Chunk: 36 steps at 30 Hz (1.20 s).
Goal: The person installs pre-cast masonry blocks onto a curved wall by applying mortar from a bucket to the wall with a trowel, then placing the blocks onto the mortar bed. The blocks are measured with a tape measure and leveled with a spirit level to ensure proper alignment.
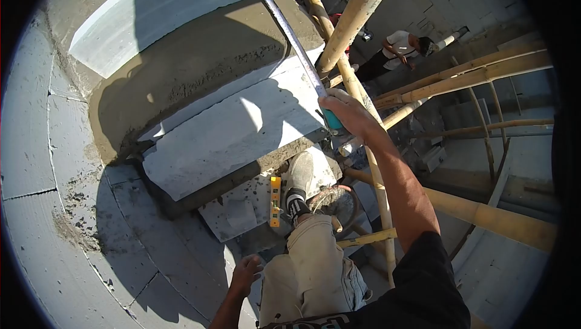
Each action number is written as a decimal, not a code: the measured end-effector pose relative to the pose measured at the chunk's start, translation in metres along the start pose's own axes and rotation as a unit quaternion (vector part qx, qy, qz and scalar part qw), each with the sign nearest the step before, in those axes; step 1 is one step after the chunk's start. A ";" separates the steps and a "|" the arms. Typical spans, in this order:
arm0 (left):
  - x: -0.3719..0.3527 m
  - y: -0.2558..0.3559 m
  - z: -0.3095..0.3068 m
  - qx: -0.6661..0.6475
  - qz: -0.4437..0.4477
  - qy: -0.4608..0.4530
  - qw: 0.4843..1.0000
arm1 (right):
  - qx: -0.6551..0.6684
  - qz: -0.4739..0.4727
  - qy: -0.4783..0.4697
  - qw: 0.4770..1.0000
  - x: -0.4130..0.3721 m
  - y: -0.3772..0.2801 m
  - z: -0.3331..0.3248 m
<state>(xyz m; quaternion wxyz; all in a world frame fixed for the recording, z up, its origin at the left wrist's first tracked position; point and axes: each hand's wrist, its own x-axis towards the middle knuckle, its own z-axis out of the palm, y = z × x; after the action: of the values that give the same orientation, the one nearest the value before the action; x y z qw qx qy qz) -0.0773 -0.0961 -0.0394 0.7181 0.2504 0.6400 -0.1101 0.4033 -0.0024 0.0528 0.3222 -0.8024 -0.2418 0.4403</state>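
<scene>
My right hand [347,111] is closed around a teal-cased tape measure [330,118]. Its metal blade [293,40] stretches up and left, over the pale block [236,129] and the wet mortar bed [200,57], to the edge of the curved white block [163,5]. Low in the view, beside my knee, my left hand [247,271] is in shadow with its fingers curled; whether it holds anything is hidden. A yellow spirit level [275,202] lies beside my shoe [299,175] on the mortar-spotted board.
Bamboo poles [357,20] of a scaffold cross the right side, close to my right arm. Below, beyond the poles, a person [396,51] in a white top bends forward. A round bucket [334,205] stands by my foot. A curved block wall [72,166] runs down the left.
</scene>
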 end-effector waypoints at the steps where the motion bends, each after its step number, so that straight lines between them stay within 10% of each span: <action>1: 0.000 0.001 0.001 0.001 0.000 0.000 1.000 | -0.001 0.004 -0.006 1.000 0.000 -0.001 -0.002; 19: -0.002 0.063 0.015 0.042 0.031 0.003 0.999 | -0.004 0.052 -0.011 0.999 0.006 -0.005 -0.010; 25: -0.007 0.159 0.032 0.122 0.197 0.000 0.973 | 0.020 0.088 -0.034 0.995 0.005 -0.009 -0.014; 29: -0.050 0.327 0.055 0.256 0.444 0.080 0.855 | -0.001 0.112 -0.048 0.993 0.006 -0.013 -0.020; 36: -0.087 0.629 0.092 0.478 0.682 0.305 0.463 | 0.010 0.124 -0.071 0.990 0.010 -0.030 -0.035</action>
<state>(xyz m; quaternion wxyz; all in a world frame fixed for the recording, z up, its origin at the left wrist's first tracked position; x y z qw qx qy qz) 0.2898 0.3787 0.1876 0.0927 0.9288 0.2915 0.2094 0.4353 0.0143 0.0832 0.2548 -0.7898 -0.1581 0.5351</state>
